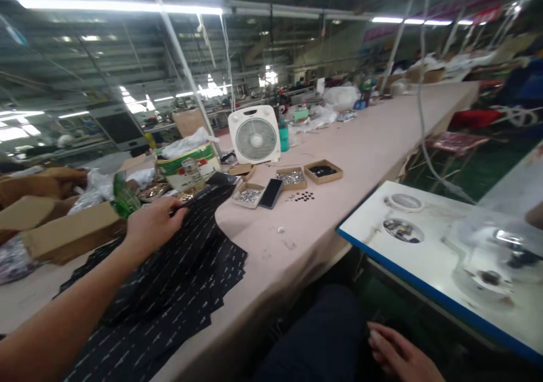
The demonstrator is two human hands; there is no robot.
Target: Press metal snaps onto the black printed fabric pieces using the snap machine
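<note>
My left hand [155,222] reaches across the table and is closed at the upper edge of a fanned pile of black fabric pieces [182,269] with small white marks. Dark cloth shows between its thumb and fingers. Low in the view, beside my dark-clothed leg [318,331], is my right hand [401,352]. Its fingers are curled together, and I cannot see what, if anything, they hold. Right of the pile lie a dark phone [271,193], a tray of small silver metal parts [249,196] and several black round pieces [304,197].
A white box fan [255,135] stands behind the trays. Another box of metal parts [291,178] and a box of black parts [323,171] sit nearby. Cardboard boxes [76,232] crowd the left. At right is a white machine table [428,257] with a blue edge; a cable hangs above it.
</note>
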